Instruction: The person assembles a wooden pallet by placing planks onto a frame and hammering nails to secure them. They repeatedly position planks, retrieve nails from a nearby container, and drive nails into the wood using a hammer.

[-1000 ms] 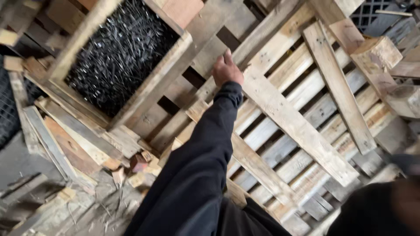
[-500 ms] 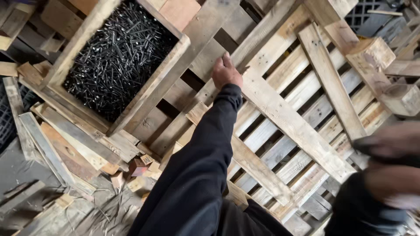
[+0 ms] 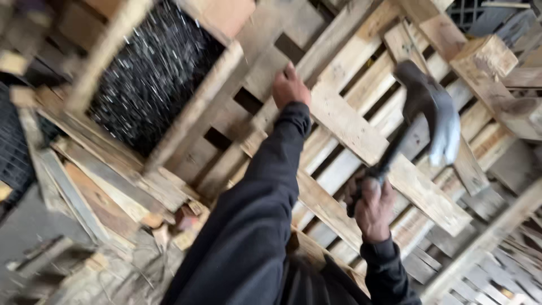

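Observation:
My left hand point(image 3: 290, 86) rests flat on a board of a wooden pallet point(image 3: 361, 135), arm in a dark sleeve stretched forward. My right hand point(image 3: 371, 206) grips the dark handle of a hammer point(image 3: 420, 118), whose grey steel head is raised and motion-blurred above the pallet's diagonal crosspiece, to the right of my left hand. The pallet slats run diagonally across the view.
A wooden box point(image 3: 113, 51) full of dark nails point(image 3: 152, 73) stands at the upper left. Loose planks and offcuts point(image 3: 96, 186) pile up at the left. Wooden blocks point(image 3: 485, 56) and more slats point(image 3: 497, 265) lie at the right.
My right hand has come into view from the lower right, lifting the hammer up over the pallet. My left hand stays on the same board.

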Motion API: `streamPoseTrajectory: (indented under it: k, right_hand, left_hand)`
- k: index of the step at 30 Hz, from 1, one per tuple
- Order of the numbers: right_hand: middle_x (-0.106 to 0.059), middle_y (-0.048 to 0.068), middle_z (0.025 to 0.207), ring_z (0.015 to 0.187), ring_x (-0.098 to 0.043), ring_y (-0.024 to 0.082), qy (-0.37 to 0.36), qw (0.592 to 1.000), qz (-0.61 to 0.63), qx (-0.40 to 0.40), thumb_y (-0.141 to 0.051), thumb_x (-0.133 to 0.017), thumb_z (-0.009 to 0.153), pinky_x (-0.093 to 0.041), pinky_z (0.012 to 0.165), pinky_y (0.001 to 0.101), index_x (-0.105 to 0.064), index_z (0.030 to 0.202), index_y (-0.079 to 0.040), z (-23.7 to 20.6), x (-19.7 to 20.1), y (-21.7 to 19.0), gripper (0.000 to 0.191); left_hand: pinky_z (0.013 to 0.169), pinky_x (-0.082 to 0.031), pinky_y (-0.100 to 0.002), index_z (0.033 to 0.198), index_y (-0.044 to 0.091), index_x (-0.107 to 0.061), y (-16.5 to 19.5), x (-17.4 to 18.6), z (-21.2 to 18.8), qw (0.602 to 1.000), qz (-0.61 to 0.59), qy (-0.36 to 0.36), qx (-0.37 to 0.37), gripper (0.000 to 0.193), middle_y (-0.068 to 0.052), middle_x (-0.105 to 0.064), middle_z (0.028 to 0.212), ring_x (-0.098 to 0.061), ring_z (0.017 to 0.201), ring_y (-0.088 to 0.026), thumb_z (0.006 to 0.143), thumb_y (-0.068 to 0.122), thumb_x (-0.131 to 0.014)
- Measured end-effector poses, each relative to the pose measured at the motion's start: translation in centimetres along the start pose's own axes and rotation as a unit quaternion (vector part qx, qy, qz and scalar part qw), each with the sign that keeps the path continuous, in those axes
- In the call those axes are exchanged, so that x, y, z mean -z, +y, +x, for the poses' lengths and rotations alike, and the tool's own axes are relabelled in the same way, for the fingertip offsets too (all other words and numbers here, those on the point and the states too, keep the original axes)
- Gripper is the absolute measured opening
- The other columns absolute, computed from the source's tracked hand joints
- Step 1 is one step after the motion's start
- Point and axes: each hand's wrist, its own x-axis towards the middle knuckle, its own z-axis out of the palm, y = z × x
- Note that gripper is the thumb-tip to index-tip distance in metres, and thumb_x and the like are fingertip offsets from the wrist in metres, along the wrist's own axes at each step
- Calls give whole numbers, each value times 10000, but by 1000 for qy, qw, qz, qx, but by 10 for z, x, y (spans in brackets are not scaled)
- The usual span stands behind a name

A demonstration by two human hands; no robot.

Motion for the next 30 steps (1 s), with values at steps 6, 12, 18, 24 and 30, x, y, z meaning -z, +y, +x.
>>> streamPoseTrajectory:
  k: [6, 12, 18, 24, 30]
  right_hand:
    - [-503, 5, 718, 583, -472, 102, 18, 992, -66, -107, -389, -614, 1058, -398, 497, 270, -556, 1040, -19, -21, 6, 55, 375]
    - [-579, 16, 677, 543, -548, 110, 110, 978, -94, -152, -474, -605, 983, -463, 469, 280, -591, 1066, -24, -110, 26, 18, 457]
    - [-563, 14, 740, 594, -543, 99, 226, 974, -4, -25, -453, -636, 1011, -451, 509, 257, -558, 1122, -31, -165, 69, 48, 443]
    - [-543, 20, 669, 494, -522, 115, 234, 963, 11, -136, -488, -570, 1031, -463, 446, 282, -543, 991, -50, -149, 118, 101, 440]
    - [-540, 6, 680, 509, -527, 101, 240, 962, 24, -131, -482, -609, 1016, -476, 446, 284, -557, 1020, -61, -177, 139, 84, 424]
  left_hand:
    - [720, -552, -466, 862, -60, -693, -13, 13, 10, 994, -27, 40, 93, 439, -184, -734, 871, -720, 761, -309, 1004, 331, -552]
    - [509, -423, -265, 1034, 111, -708, -51, 101, -31, 755, -463, -376, 271, 152, 5, -647, 826, -543, 623, -121, 989, 155, -569]
    - [528, -466, -244, 1104, 100, -705, -78, 124, -125, 770, -356, -476, 232, 122, -32, -710, 929, -584, 676, -100, 1023, 175, -653]
    - [542, -485, -252, 1183, 48, -703, -115, 86, -195, 709, -318, -553, 299, 257, -74, -712, 912, -614, 701, -131, 996, 223, -723]
    - [549, -484, -239, 1185, 90, -714, -142, 73, -242, 700, -300, -577, 296, 251, -68, -741, 985, -617, 697, -111, 962, 203, -732]
